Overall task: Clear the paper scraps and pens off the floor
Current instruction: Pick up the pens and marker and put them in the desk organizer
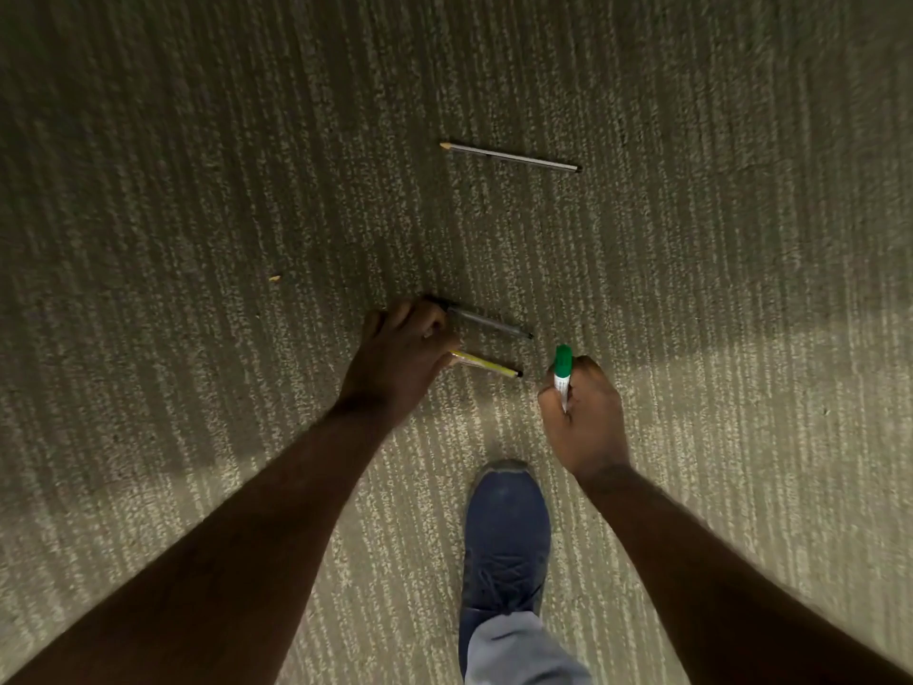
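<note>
A: What are the hands doing?

B: The right hand [585,417] is closed around a green-capped marker [562,375], cap pointing away from the person. The left hand [400,358] is curled down on the carpet [197,190], fingers over the left ends of a dark pen [489,322] and a yellow pencil [486,364] that lie side by side. Whether it has actually pinched either one, I cannot tell; the fingertips are hidden.

A: What else is left?

B: A grey pencil [511,157] lies farther off, well apart from both hands, point to the left. A tiny pale scrap [274,277] sits on the far left. A blue shoe [506,531] stands near, between the arms.

A: How will they handle?

B: I'd judge them light and stiff, and round enough to roll away from a push. The carpet pile should slow that. Best taken by the middle of the barrel, thumb against two fingers, or raked into the palm together. The scrap looks flimsy and will likely need a fingertip pinch.
</note>
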